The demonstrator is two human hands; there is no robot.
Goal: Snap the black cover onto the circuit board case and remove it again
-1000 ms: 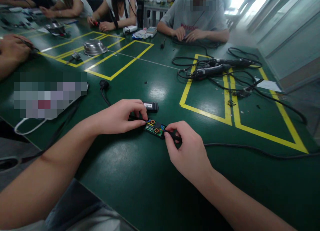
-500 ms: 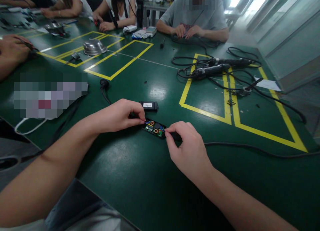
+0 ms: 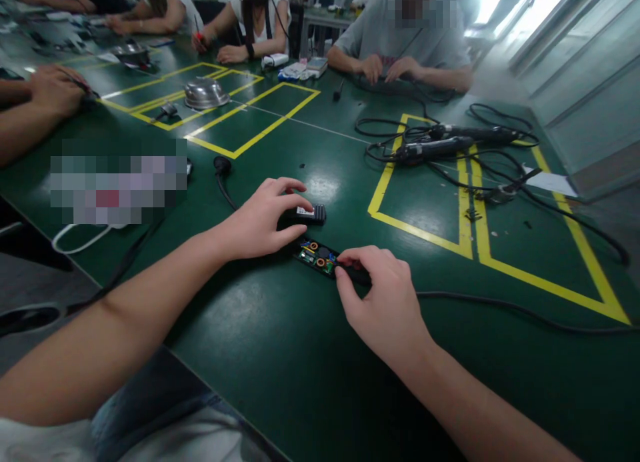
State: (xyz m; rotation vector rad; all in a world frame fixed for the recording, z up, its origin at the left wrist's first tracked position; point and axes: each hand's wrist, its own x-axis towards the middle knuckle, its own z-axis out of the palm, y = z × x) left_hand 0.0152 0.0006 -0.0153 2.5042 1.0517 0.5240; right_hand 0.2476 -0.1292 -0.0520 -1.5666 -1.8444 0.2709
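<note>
A small black case (image 3: 314, 255) lies on the green table, with a circuit board, two copper-wound coils and coloured wires showing inside it. My right hand (image 3: 383, 282) pinches the right end of this case, where a black cable leads off to the right. Just beyond the case lies a ribbed black cover (image 3: 320, 214) with a white label. My left hand (image 3: 270, 219) is over the cover's left part, fingers apart and curved around it. Whether its fingertips touch the cover I cannot tell.
Two black electric screwdrivers (image 3: 435, 149) with tangled cables lie inside yellow tape at the right. A black plug (image 3: 223, 167) is left of my hands. Farther off stands a metal bowl (image 3: 206, 93). Co-workers sit along the far side; another person's hands (image 3: 57, 92) are at left.
My left hand has let go of the case's left end and opened, shifting up to the cover. My right hand keeps its pinch. The whole view has shifted slightly.
</note>
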